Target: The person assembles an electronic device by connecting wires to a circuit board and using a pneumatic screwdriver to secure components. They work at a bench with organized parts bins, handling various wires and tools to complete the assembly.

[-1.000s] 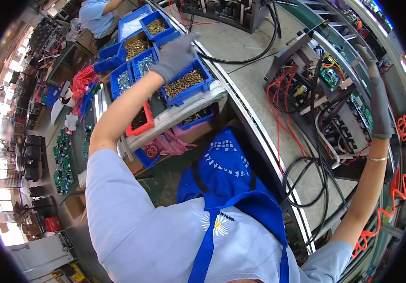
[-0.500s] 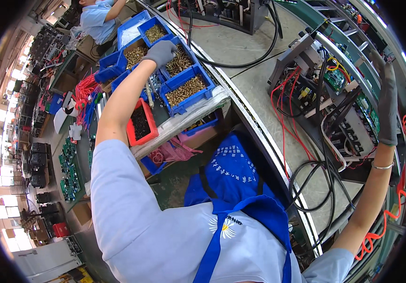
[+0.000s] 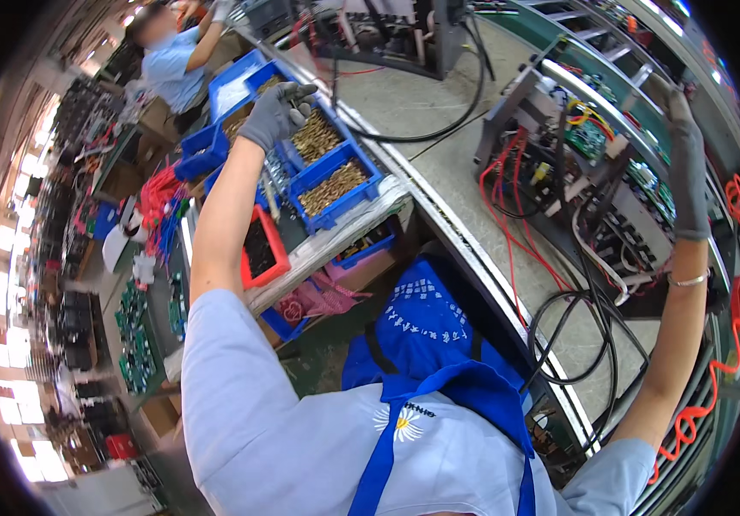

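My left hand (image 3: 274, 119), in a grey glove, is raised over blue bins of small brass-coloured screws or similar fasteners. Its fingers are curled in with the tips together; whatever they may hold is too small to make out. Just beyond and below it are a bin of brass-coloured parts (image 3: 315, 136) and a nearer bin of similar parts (image 3: 332, 189). Far to the right, my right hand (image 3: 688, 168), also gloved in grey, reaches up alongside an opened machine (image 3: 615, 202) with circuit boards and wires. Its fingers are blurred near the metal rail, so their grip does not show.
A red bin (image 3: 264, 249) of dark small parts sits at the tray's near corner. Black cables (image 3: 580, 344) lie coiled on the bench, with red wires (image 3: 520, 232) beside them. Another machine (image 3: 396, 34) stands at the back. A co-worker (image 3: 172, 64) is at far left.
My left hand has lifted back from among the bins, and its fingers have turned into view. The whole view has shifted slightly; my right hand stays beside the machine.
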Demonstrator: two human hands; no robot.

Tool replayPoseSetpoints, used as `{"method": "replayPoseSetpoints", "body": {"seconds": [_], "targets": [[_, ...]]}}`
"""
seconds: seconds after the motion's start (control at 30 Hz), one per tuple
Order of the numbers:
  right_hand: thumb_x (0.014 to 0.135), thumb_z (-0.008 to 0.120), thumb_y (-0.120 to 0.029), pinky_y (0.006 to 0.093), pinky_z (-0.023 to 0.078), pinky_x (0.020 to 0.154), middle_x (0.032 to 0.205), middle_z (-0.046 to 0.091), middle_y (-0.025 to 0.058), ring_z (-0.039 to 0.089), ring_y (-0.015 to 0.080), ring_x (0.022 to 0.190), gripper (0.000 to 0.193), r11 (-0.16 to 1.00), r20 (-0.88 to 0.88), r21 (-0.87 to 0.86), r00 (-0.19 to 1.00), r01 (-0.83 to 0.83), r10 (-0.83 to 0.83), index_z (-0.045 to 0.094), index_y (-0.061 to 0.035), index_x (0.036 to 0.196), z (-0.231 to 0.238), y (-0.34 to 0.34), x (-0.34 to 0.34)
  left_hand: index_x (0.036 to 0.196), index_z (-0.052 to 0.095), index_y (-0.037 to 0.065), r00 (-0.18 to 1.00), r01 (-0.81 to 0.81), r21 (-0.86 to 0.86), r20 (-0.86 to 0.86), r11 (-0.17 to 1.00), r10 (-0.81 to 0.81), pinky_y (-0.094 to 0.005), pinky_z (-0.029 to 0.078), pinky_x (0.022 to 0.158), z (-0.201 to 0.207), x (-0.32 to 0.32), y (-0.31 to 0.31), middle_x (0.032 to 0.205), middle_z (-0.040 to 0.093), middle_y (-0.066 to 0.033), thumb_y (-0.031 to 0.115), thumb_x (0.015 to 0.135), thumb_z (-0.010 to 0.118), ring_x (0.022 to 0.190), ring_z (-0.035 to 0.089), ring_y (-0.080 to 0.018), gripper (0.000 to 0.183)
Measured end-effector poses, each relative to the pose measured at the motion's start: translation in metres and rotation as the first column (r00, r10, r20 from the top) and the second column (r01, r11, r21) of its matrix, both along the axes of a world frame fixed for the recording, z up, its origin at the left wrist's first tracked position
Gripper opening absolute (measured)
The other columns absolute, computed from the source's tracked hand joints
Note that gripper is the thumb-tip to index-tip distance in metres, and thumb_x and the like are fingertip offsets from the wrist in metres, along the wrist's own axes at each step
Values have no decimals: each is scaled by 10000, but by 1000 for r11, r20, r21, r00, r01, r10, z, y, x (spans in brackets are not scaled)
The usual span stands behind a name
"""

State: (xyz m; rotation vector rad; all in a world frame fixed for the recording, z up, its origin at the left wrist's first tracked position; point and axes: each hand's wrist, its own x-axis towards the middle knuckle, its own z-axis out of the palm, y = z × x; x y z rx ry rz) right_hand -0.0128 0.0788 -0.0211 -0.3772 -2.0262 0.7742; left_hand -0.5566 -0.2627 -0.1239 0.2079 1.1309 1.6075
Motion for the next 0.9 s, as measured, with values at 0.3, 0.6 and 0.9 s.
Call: {"method": "replayPoseSetpoints", "body": {"seconds": [0.3, 0.6, 0.9], "targets": [[949, 589, -244, 211, 448, 660, 872, 650, -7, 527, 40, 731, 275, 977, -76, -77, 975, 201, -206, 674, -11, 1067, 9, -37, 6, 1023, 661, 55, 769, 631, 398, -210, 666, -603, -233, 425, 448, 151, 266, 218, 767, 562, -35, 216, 929, 583, 634, 540, -137, 202], [784, 723, -353, 400, 523, 765, 949, 667, 124, 662, 294, 858, 320, 738, -134, 182, 760, 650, -636, 694, -106, 984, 5, -40, -11, 1039, 681, 61, 774, 288, 338, -633, 896, -10, -266, 407, 450, 130, 411, 297, 694, 574, -35, 292, 939, 507, 510, 489, -104, 306], [826, 643, -400, 389, 531, 704, 905, 701, 108, 680, 290, 827, 290, 582, 41, 350, 608, 734, -793, 715, -125, 887, 15, -41, -2, 789, 666, 15, 261, 430, 377, -922, 820, 287, -355, 420, 547, 109, 397, 325, 600, 580, -115, 430, 946, 501, 556, 538, -170, 474]]}}
